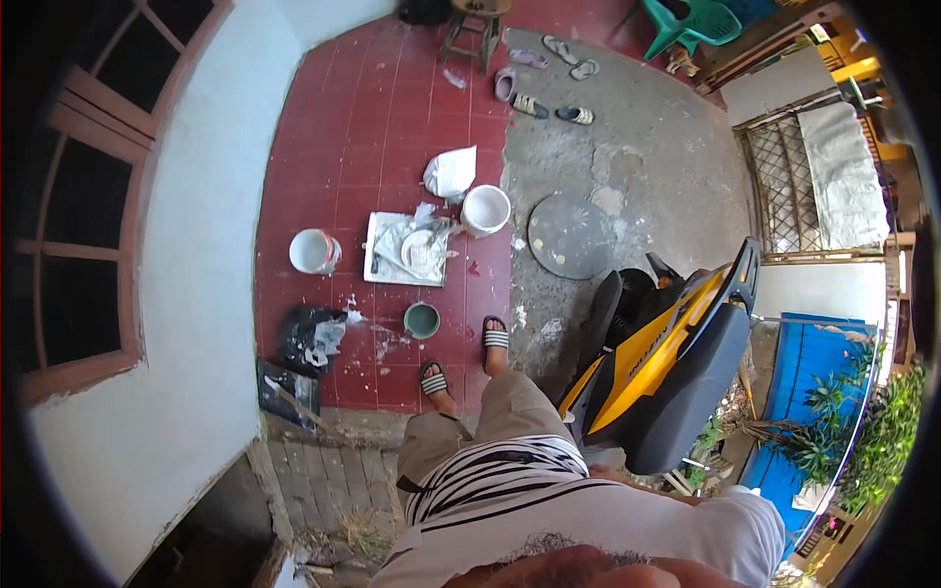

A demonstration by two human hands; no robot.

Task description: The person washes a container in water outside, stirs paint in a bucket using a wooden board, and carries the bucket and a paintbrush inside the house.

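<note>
My right hand (606, 472) hangs low at my right side, close to the seat (691, 392) of a yellow and black motorbike (652, 358). Its fingers are hidden, so I cannot tell whether it holds anything. My left hand is out of sight. On the red tiles ahead of my feet stands a green bowl (421, 319). Beyond it lies a white-smeared square board (377, 257) with a round white piece (421, 251) on it. White buckets flank the board, one on the left (312, 252) and one on the right (485, 211). A white sack (452, 172) sits behind.
A black plastic bag (302, 338) and a dark flat panel (287, 392) lie by the white wall (196, 225). To the right, a round grey lid (570, 235) rests on concrete. Several shoes (529, 105), a wooden stool (477, 29) and a green chair (691, 24) are farther off.
</note>
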